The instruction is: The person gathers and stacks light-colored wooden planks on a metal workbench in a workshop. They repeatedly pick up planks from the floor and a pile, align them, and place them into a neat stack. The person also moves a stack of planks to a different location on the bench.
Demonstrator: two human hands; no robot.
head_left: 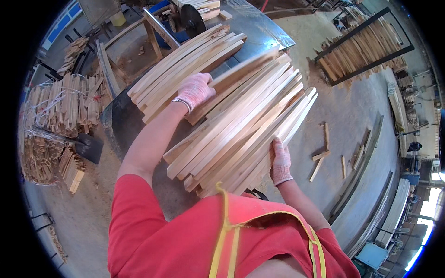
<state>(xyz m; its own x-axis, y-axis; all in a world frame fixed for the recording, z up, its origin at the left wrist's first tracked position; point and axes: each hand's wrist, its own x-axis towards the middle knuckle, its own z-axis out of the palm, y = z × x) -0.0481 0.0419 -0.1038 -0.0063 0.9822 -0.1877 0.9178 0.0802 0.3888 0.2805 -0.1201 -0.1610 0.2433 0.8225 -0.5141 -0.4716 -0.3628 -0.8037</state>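
Note:
A stack of pale wooden strips (232, 134) lies slantwise in front of me, its near ends close to my red apron (259, 208). My left hand (194, 90), in a pinkish-white knit glove, is closed at the near end of one wooden strip (243, 68), which is smeared by motion along the stack's far-left side. Just left of that hand lies a second group of wooden strips (185, 65). My right hand (280, 162), gloved the same way, grips the stack's right side, thumb up against the outermost strips; its other fingers are mostly hidden.
Beyond the strips, a circular saw blade (192, 21) stands up from a metal saw table (264, 34). Bundled wood (60, 102) is heaped at left, and a black-framed rack (366, 46) of strips stands far right. Loose offcuts (326, 136) lie on the floor at right.

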